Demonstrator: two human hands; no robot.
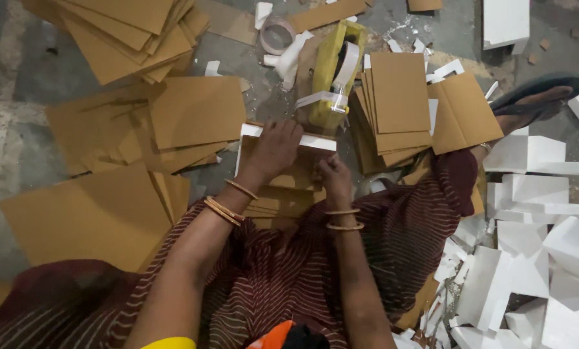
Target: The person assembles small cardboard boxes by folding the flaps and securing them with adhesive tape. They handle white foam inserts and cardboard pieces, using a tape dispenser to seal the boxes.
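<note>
Near the yellow dispenser (331, 71), both hands, left (273, 152) and right (333, 176), clamp fingers on a left-right taped card (283, 171).

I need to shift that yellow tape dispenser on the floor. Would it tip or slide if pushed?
The yellow tape dispenser stands tall and narrow on edge, so a sideways push would probably tip it. Its tape strip looks stuck to the piece under the left hand, likely dragging that along.
</note>
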